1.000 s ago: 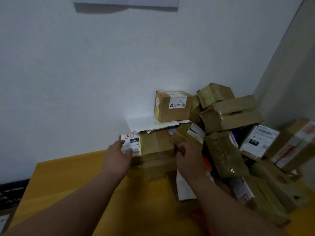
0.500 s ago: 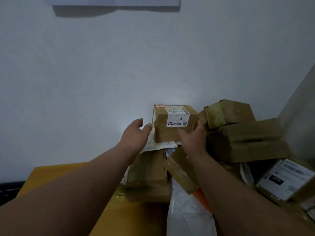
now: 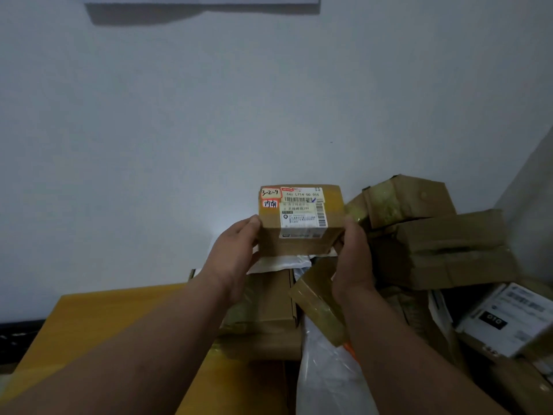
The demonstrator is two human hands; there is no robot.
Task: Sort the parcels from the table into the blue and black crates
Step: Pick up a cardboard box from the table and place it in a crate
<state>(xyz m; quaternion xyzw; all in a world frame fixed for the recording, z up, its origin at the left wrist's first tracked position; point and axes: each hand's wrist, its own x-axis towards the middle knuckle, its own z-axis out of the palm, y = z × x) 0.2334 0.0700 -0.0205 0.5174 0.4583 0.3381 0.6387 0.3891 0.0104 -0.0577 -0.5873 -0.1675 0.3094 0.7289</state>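
— What have your hands got?
— Your left hand and right hand grip a small box by its sides, label up.
— Where's it sitting?
— Above the heap of parcels on the yellow table, by the wall.

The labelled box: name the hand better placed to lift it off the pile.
Neither alone: the left hand grips the box's left side, the right hand its right side. Probably lift with both.
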